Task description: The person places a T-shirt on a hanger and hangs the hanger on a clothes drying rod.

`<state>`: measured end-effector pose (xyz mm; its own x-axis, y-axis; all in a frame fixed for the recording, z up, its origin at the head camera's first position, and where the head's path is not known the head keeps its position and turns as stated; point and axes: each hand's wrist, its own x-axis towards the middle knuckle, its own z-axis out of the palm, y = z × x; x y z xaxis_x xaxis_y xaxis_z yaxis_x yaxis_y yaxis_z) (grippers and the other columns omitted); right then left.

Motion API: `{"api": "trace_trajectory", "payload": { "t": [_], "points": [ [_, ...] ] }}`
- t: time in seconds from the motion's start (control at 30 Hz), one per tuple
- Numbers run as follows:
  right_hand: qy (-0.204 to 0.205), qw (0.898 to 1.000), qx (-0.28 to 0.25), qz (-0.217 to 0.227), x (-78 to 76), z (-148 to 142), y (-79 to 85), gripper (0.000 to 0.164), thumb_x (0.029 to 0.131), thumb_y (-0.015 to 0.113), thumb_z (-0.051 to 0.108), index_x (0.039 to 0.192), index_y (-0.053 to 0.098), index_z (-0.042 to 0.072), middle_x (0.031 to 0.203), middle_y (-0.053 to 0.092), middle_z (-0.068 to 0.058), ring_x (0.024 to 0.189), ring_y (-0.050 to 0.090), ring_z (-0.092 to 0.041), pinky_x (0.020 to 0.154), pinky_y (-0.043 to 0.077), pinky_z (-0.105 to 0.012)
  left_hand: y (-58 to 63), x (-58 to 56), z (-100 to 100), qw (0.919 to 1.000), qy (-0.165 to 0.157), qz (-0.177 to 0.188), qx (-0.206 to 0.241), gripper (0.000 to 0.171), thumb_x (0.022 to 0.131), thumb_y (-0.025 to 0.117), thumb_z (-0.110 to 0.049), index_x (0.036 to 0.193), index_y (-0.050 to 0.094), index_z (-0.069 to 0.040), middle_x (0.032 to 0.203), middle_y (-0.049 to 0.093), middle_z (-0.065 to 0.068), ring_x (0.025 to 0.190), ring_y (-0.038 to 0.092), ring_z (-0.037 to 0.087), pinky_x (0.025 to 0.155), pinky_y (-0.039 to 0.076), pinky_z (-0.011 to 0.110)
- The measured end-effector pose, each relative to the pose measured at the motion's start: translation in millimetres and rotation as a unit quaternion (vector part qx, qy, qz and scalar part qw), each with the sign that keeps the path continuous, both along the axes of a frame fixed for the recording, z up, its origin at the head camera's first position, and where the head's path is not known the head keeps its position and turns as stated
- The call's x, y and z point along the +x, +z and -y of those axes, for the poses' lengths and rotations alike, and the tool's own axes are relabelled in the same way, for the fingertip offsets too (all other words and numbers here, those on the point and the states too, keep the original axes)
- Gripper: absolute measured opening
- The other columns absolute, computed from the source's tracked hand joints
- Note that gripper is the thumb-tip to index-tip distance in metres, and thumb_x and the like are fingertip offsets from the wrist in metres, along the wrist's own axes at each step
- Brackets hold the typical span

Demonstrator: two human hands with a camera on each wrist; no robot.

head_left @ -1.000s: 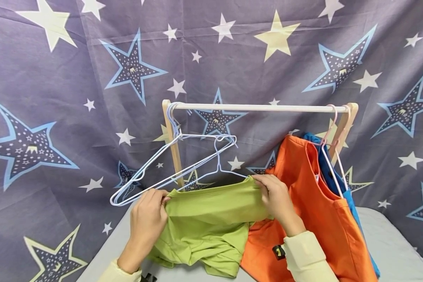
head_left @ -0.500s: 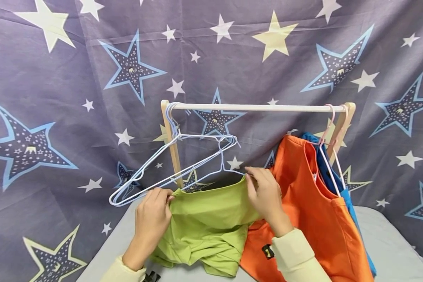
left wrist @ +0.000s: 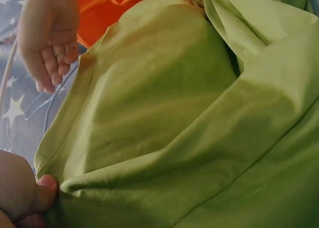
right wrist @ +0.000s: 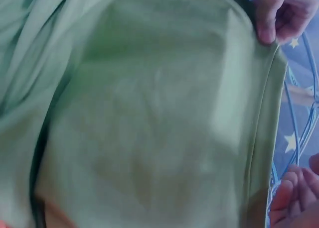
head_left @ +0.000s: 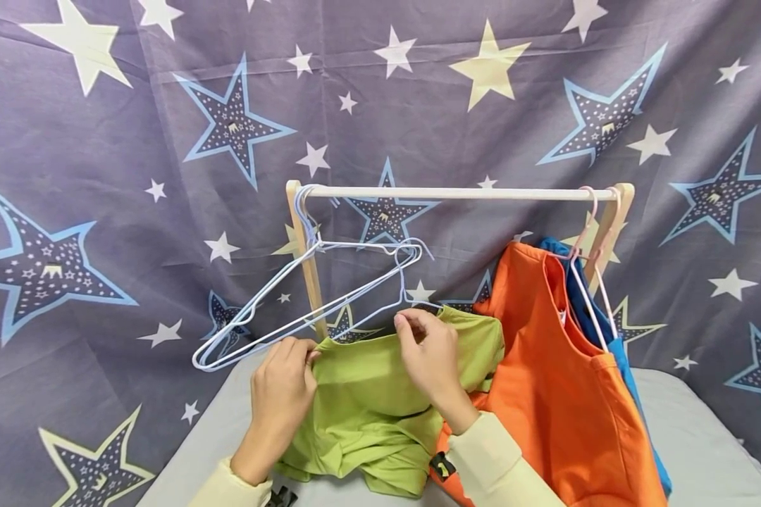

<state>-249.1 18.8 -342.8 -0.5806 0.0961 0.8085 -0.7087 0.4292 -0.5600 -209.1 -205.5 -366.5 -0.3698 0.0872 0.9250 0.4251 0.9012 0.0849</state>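
In the head view, a green top (head_left: 368,384) hangs over a blue wire hanger (head_left: 402,278), whose hook and shoulders show above its upper edge. My left hand (head_left: 284,384) pinches that edge at its left corner; the left wrist view shows the thumb (left wrist: 46,190) pressed on the cloth. My right hand (head_left: 432,355) is in front of the top, near the middle of the edge, with loosely bent fingers. In the left wrist view, the right hand (left wrist: 52,36) appears beside the edge, apart from it. The hanger's lower part is hidden by the cloth.
A rack with a white rail (head_left: 456,192) stands behind. Several white and blue hangers (head_left: 254,303) hang at its left end. At the right end, an orange sleeveless top (head_left: 545,422) and a blue garment (head_left: 623,352) hang on pink hangers. A grey surface (head_left: 678,415) lies below.
My right hand has let go of the green top's right corner and moved left towards the middle of its edge. The right shoulder of the top now shows. The left hand keeps its pinch.
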Motion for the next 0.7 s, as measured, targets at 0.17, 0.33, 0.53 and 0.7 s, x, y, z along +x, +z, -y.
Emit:
{"api": "trace_trajectory", "payload": {
  "t": [0.17,0.33,0.53,0.7],
  "points": [
    [0.051,0.989,-0.075,0.119,3.0,13,6.1,0.012,0.093,0.073,0.011,0.101,0.078,0.003,0.082,0.076,-0.002,0.070,0.067,-0.011,0.065,0.053,-0.023,-1.1,0.5,-1,1.0000,0.000,-0.007,0.007,0.020,0.101,0.060,-0.013,0.086,0.069,-0.003,0.079,0.064,0.007,0.067,0.060,0.029,0.052,0.050,0.045],
    [0.182,0.916,-0.260,0.244,0.9,26,14.2,0.018,0.096,0.068,0.003,0.109,0.069,-0.011,0.083,0.073,-0.007,0.072,0.068,-0.010,0.071,0.059,-0.025,-2.3,1.2,-1,0.9999,0.001,-0.006,0.008,0.020,0.101,0.060,-0.013,0.087,0.069,-0.003,0.078,0.064,0.007,0.066,0.059,0.029,0.051,0.049,0.045],
    [0.266,0.785,-0.461,0.318,-0.5,38,22.3,0.013,0.101,0.059,-0.002,0.111,0.062,-0.009,0.088,0.069,-0.012,0.078,0.070,-0.017,0.083,0.060,-0.033,-2.3,2.5,-4,0.9999,0.004,-0.007,0.014,0.004,0.090,0.069,-0.002,0.086,0.069,-0.003,0.078,0.063,0.007,0.066,0.059,0.029,0.052,0.049,0.045],
    [0.274,0.745,-0.507,0.337,1.8,43,25.2,0.014,0.104,0.056,0.004,0.112,0.061,-0.006,0.096,0.068,-0.018,0.091,0.070,-0.025,0.092,0.058,-0.040,-4.3,3.6,-6,0.9999,0.005,-0.002,0.013,0.004,0.090,0.069,-0.003,0.086,0.069,-0.002,0.077,0.062,0.007,0.066,0.059,0.029,0.051,0.049,0.044]
  ]
}}
